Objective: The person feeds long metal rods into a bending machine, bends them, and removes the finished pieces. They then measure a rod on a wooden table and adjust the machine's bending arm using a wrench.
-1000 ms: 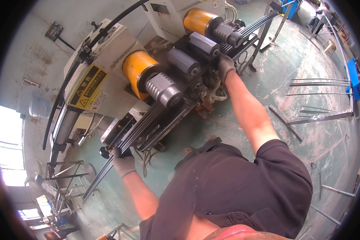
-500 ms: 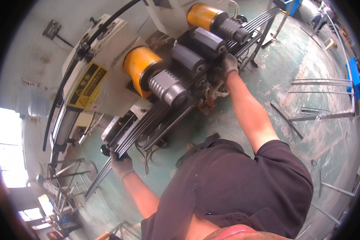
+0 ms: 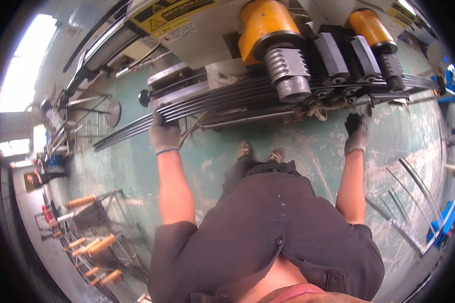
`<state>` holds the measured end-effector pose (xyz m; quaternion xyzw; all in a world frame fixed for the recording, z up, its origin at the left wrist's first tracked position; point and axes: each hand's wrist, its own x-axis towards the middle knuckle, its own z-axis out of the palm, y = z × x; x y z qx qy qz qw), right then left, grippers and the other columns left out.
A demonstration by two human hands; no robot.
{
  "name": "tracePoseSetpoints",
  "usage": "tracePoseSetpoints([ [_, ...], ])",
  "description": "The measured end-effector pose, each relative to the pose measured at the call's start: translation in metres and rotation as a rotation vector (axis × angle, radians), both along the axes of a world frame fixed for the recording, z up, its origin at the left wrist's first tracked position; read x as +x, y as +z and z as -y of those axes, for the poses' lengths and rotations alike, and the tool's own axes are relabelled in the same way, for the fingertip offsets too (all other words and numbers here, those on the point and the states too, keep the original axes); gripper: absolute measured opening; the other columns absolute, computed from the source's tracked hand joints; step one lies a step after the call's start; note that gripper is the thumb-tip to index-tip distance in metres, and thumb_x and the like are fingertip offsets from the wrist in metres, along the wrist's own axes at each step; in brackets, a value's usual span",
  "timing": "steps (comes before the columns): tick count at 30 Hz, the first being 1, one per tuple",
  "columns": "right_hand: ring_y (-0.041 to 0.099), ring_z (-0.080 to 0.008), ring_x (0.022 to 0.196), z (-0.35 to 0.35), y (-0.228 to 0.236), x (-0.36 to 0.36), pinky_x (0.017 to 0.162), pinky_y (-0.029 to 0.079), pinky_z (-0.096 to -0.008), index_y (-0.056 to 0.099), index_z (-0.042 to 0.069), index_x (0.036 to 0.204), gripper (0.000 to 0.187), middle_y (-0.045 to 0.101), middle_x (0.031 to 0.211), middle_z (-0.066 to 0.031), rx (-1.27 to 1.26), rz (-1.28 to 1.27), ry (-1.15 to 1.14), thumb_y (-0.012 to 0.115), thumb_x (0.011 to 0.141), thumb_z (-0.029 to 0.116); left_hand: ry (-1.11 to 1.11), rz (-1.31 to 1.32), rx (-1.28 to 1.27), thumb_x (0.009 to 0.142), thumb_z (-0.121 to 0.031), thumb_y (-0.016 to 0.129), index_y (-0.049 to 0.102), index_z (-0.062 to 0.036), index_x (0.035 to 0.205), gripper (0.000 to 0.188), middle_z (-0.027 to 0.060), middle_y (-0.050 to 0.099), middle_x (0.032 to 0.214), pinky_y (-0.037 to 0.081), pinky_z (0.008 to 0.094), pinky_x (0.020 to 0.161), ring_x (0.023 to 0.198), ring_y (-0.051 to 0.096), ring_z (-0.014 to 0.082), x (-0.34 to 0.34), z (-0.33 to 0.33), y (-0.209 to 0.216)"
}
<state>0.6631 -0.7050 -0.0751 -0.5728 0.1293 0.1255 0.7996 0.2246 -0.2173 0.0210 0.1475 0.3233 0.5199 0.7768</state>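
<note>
Metal rods [image 3: 192,106] run both ways from the grasping left hand [image 3: 165,135]; whether the right hand [image 3: 357,134] grips is unclear; level support seems wise.

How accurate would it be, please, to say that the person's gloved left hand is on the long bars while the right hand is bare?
Not quite: the right hand is not bare. The head view shows it wearing a glove too, pale with dark fingers. The left hand is gloved and on the long bars, as you say.
</note>
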Motion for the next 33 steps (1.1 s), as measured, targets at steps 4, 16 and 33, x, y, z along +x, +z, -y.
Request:
tracePoseSetpoints([
  [4,0.075,-0.0303,0.116,0.019,-0.034,-0.025,0.09,0.062,-0.0389,0.063,-0.003,0.142,0.048,0.075,0.13,-0.0184,-0.027,-0.18,-0.03,0.062,0.114,0.036,0.05,-0.024,-0.059,0.114,-0.018,0.057,0.066,-0.001,0.136,0.029,0.0145,0.073,0.131,0.057,0.047,0.113,0.124,0.07,0.031,0.03,0.018,0.005],
  [16,0.07,-0.0142,0.079,-0.032,-0.074,-0.139,0.066,0.053,-0.0284,0.075,0.007,0.115,0.025,0.077,0.098,-0.0038,-0.375,-0.215,0.32,0.07,0.11,0.032,-0.145,0.262,-0.105,0.115,-0.023,0.055,0.063,-0.0017,0.135,0.03,0.0171,0.069,0.135,0.05,0.0554,0.117,0.128,0.064,0.0368,0.008,0.013,0.005],
  [33,0.067,-0.0148,0.078,-0.065,-0.098,-0.319,0.063,0.051,-0.031,0.071,0.005,0.117,0.031,0.074,0.094,-0.0038,-0.68,-0.349,0.464,0.069,0.106,0.035,0.392,-0.009,-0.014,0.111,-0.009,0.052,0.058,0.0014,0.136,0.027,0.022,0.07,0.124,0.061,0.0589,0.104,0.115,0.071,0.0417,-0.35,-0.259,-0.009],
])
